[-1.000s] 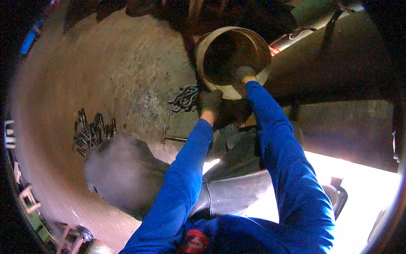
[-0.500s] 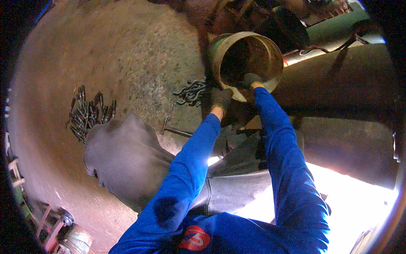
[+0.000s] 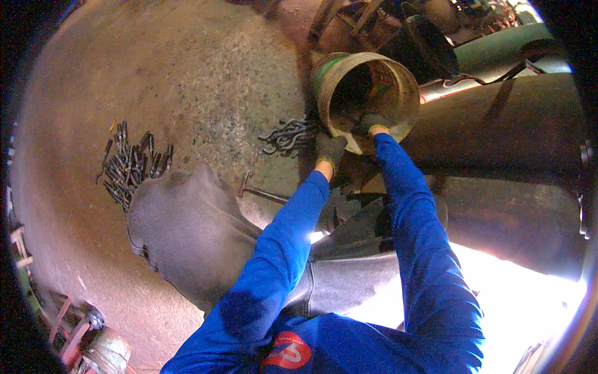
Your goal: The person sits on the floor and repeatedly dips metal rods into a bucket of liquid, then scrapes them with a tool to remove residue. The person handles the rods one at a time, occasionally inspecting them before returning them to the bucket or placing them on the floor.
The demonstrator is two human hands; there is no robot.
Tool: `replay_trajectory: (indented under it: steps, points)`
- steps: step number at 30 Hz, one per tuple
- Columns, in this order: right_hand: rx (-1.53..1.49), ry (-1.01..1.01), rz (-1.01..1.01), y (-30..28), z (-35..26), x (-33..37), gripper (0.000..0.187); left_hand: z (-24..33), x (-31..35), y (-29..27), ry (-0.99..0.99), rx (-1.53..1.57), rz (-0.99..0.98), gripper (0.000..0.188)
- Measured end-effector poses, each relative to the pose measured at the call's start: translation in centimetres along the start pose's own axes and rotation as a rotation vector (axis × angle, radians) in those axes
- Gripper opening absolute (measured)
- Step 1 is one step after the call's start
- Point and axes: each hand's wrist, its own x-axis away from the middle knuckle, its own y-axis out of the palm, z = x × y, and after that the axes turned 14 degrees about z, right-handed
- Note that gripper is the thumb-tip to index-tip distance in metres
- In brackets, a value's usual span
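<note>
1. Head view: the setting was a workshop with a rough, stained concrete floor [image 3: 205,81], a large dark pipe [image 3: 511,131] running along the right side and bright glare at the lower right.
2. A worn bucket [image 3: 398,81], greenish on its outer wall and dirty inside, lay tipped on the floor beside the pipe, its open mouth facing the person.
3. The right hand [image 3: 372,121], in a dark glove, reached over the bucket's lower rim into the mouth; whether it was clenched or released could not be told, as the fingers were lost in the dark interior.
4. The left hand [image 3: 330,149], also gloved, sat just below and left of the bucket's rim, fingers curled; it could not be told whether it was gripping anything.
5. A small heap of bent metal hooks [image 3: 288,135] lay on the floor just left of the bucket, near the left hand.
6. A larger pile of dark metal pieces [image 3: 134,163] lay well apart, toward the floor's left edge.
7. Both arms wore blue sleeves [image 3: 280,249], above a grey-clad knee [image 3: 180,230].
</note>
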Motion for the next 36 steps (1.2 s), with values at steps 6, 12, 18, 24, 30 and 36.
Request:
replay_trajectory:
  steps: [6,12,18,24,30,36]
  points:
    - [-0.032,0.019,-0.043,2.7,2.7,1.7,0.038,0.7,2.8,0.5,-0.025,0.012,-0.080,0.066]
    - [-0.080,-0.010,-0.081,3.3,2.8,1.9,0.036,-0.3,2.4,1.6,-0.048,0.005,-0.041,0.070]
    - [-0.117,-0.029,-0.076,3.0,2.3,1.4,0.034,1.2,3.0,0.8,-0.080,0.013,-0.025,0.072]
    - [-0.150,-0.025,-0.052,2.9,1.0,0.8,0.032,4.4,4.0,-1.5,-0.215,0.090,-0.024,0.070]
    - [-0.192,0.004,-0.016,3.6,0.8,1.2,0.030,5.5,4.8,-2.1,-0.215,0.123,0.014,0.065]
    - [-0.223,0.006,-0.020,5.3,2.0,0.7,0.028,4.0,4.4,-1.3,-0.174,0.177,-0.010,0.061]
